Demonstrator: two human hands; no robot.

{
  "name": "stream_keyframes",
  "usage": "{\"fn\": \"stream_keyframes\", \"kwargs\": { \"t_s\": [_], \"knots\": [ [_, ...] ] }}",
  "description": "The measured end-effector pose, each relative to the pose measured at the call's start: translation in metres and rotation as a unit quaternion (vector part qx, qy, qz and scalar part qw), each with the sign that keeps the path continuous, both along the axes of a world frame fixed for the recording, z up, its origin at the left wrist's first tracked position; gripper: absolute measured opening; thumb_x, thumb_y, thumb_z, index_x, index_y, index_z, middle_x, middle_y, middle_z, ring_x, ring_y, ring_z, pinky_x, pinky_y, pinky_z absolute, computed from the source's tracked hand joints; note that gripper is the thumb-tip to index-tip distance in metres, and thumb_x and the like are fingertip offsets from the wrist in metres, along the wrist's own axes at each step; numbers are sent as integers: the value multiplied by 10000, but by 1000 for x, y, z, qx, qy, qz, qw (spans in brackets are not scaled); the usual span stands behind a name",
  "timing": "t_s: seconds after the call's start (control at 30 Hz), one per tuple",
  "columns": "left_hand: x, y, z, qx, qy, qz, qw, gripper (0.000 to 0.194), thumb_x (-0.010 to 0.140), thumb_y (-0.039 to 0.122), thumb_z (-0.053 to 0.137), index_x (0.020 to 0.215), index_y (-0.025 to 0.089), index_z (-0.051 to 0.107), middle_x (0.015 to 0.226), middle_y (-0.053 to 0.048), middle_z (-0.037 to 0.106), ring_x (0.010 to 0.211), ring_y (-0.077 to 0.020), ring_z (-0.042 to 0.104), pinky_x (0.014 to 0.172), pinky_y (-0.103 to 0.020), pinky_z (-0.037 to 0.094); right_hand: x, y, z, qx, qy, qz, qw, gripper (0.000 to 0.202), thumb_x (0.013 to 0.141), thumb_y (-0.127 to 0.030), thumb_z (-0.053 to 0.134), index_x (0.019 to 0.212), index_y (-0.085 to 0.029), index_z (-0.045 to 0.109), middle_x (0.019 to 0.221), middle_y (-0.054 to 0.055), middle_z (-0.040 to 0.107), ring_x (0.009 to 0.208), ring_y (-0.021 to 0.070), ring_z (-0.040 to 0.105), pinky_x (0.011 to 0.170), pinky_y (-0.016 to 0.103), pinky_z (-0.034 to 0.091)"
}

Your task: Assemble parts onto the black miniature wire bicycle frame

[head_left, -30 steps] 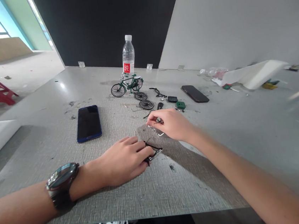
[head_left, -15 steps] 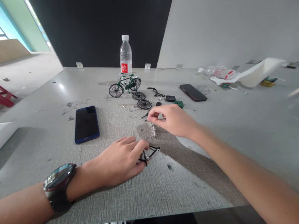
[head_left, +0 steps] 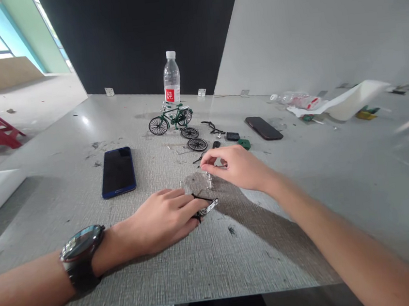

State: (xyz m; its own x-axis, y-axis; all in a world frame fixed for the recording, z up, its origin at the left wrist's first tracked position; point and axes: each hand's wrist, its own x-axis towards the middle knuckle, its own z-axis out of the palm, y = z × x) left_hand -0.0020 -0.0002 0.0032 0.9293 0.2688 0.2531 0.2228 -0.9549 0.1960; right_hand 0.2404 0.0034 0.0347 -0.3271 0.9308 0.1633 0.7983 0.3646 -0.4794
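Note:
My left hand (head_left: 165, 219), a watch on its wrist, rests on the grey table (head_left: 237, 256) and pinches a small black model bicycle frame (head_left: 205, 205) at its fingertips. My right hand (head_left: 237, 167) hovers just beyond it, thumb and forefinger closed on a tiny silver part (head_left: 208, 178) that hangs down over the table. A finished green model bicycle (head_left: 170, 118) stands farther back. Two loose black wheels (head_left: 194, 139) lie in front of it.
A blue phone (head_left: 117, 171) lies to the left, a dark phone (head_left: 263, 128) at the back right. A water bottle (head_left: 169, 80) stands behind the bicycle. Black handlebars (head_left: 213, 126) and small green and black parts lie near the wheels. White foam (head_left: 345, 99) sits far right.
My right hand has lifted the silver part slightly and drawn it a little nearer. My left hand has turned the black frame between its fingertips.

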Motion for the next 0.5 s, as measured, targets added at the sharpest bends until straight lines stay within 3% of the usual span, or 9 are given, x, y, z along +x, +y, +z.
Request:
{"fn": "stream_keyframes", "kwargs": {
  "t_s": [0.13,0.37,0.5],
  "knots": [
    [-2,5,-2,25,-60,-9,998,227,1025,211,450,1194,137,582,909,-51,666,789,-204,606,725,-350,516,-2,-5,9,-133,28,63,989,271,933,-469,588,1019,-250,722,986,28,728,758,156,600,654,292,404],
    [-7,11,0,89,-157,-27,983,225,1010,136,464,1182,157,609,948,-64,672,842,-202,568,750,-345,471,-8,-8,7,-202,91,107,969,424,935,-567,553,1178,-242,677,1187,75,690,973,213,628,746,307,461],
    [-10,14,-3,120,-213,-17,970,212,979,140,546,1147,216,651,997,-53,653,882,-201,558,765,-355,437,-14,-9,4,-233,124,160,951,423,965,-552,512,1188,-229,671,1110,61,701,937,189,619,735,284,449]
  ]
}}
